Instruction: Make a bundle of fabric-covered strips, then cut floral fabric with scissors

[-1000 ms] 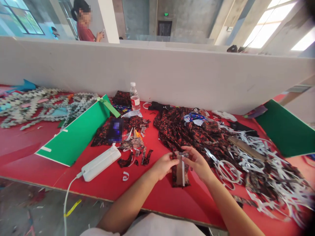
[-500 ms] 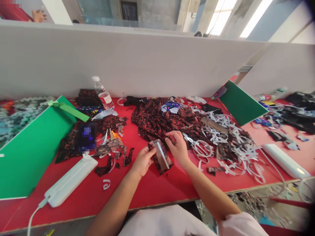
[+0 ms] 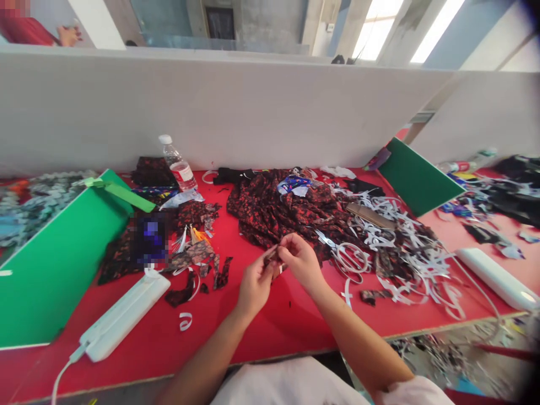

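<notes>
Above red table point(image 3: 270, 332), left hand point(image 3: 255, 284) and right hand point(image 3: 297, 260) pinch fabric scrap point(image 3: 273, 257) between them.

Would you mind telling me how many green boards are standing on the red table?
2. One green board leans at the left, beside the white device; the other green board leans at the right rear, near the partition. None seems hidden.

i see the fabric piece point(image 3: 273, 257) no longer spread flat between the hands: it's now bunched small, edge-on, its white strip barely visible. my left hand point(image 3: 254, 284) and right hand point(image 3: 298, 260) have closed together, fingertips pinching it just above the red table point(image 3: 261, 332).
</notes>
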Action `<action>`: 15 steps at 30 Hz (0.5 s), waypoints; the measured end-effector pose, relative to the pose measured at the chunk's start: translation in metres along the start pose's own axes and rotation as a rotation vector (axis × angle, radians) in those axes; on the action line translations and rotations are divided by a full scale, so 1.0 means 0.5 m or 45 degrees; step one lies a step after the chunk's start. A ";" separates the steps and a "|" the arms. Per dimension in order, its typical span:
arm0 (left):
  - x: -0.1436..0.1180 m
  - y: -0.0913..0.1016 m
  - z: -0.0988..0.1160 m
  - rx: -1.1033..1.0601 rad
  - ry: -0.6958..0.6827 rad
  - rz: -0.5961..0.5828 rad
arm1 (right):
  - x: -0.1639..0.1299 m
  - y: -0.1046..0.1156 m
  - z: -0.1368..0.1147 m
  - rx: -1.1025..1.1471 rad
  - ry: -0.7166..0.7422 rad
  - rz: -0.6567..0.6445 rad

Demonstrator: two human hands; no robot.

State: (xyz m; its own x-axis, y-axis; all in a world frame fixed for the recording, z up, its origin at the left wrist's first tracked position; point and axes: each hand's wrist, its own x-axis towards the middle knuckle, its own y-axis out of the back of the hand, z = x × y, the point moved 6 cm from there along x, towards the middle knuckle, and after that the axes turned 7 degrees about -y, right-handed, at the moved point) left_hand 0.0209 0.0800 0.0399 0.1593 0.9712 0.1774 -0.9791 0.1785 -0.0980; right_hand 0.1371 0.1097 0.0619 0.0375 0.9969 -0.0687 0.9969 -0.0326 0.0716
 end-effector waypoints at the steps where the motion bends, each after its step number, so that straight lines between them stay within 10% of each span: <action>1: -0.002 -0.001 0.004 0.024 -0.020 -0.009 | 0.000 -0.002 -0.002 0.066 -0.031 -0.030; 8: 0.002 0.006 0.017 0.048 -0.063 0.079 | -0.004 -0.014 -0.016 0.173 -0.070 -0.149; 15: 0.011 0.017 0.007 -0.202 -0.028 0.257 | -0.017 -0.028 -0.040 -0.119 0.174 0.069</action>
State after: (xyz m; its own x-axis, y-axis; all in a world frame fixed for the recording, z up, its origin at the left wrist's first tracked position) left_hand 0.0131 0.0861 0.0433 -0.0418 0.9863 0.1595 -0.9583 0.0056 -0.2856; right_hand 0.1214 0.1029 0.0812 0.0753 0.9945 0.0730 0.9826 -0.0865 0.1644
